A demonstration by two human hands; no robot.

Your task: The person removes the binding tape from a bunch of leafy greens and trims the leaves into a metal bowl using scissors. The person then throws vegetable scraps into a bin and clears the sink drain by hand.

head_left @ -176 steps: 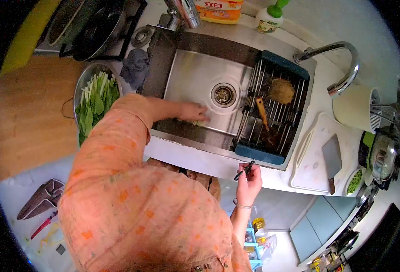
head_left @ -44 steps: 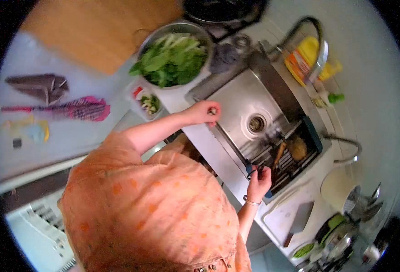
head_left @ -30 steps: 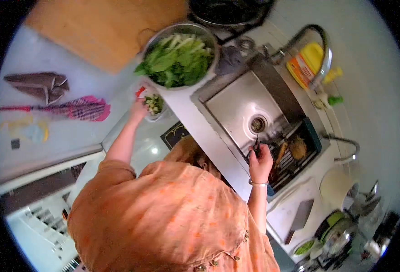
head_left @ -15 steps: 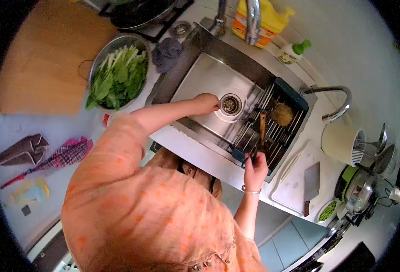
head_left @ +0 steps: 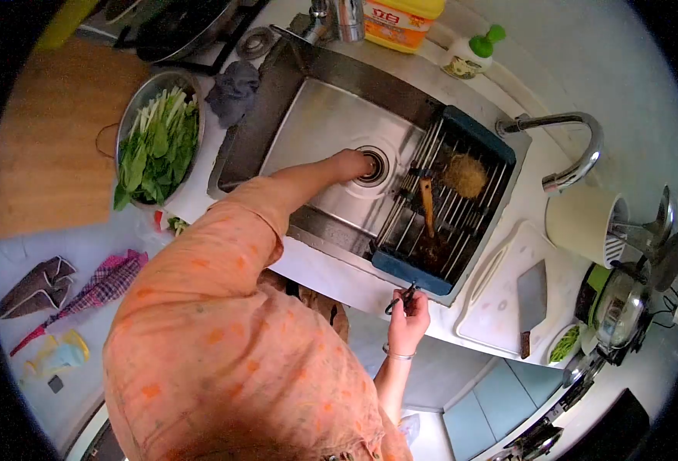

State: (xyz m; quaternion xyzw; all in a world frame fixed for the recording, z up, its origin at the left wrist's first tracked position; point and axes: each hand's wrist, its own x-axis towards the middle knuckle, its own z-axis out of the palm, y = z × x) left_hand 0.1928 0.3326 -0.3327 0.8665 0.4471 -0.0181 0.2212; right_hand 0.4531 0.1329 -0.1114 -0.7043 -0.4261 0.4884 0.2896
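Note:
My left hand (head_left: 352,164) reaches down at the round drain (head_left: 382,177) of the steel sink (head_left: 316,115). Its fingertips dip into the opening, so I cannot see whether they grip anything. Just off the sink's front edge, my right hand (head_left: 409,323) is closed around black scissors (head_left: 402,298), mostly covered by the fingers. Beside the drain, a rack (head_left: 408,211) with dark blue ends spans the right part of the sink. On it lie a tan scrubbing pad (head_left: 464,175) and a wooden-handled brush (head_left: 428,203).
Leafy greens (head_left: 155,146) fill a metal bowl (head_left: 198,127) left of the sink, near a grey cloth (head_left: 234,92). A cleaver (head_left: 532,300) lies on a white cutting board (head_left: 492,296) at right. A curved tap (head_left: 585,123) and a soap bottle (head_left: 466,58) stand behind.
My left hand has moved onto the drain, fingers now inside it. My right hand has drawn the scissors back from the rack toward my body. The view has shifted slightly.

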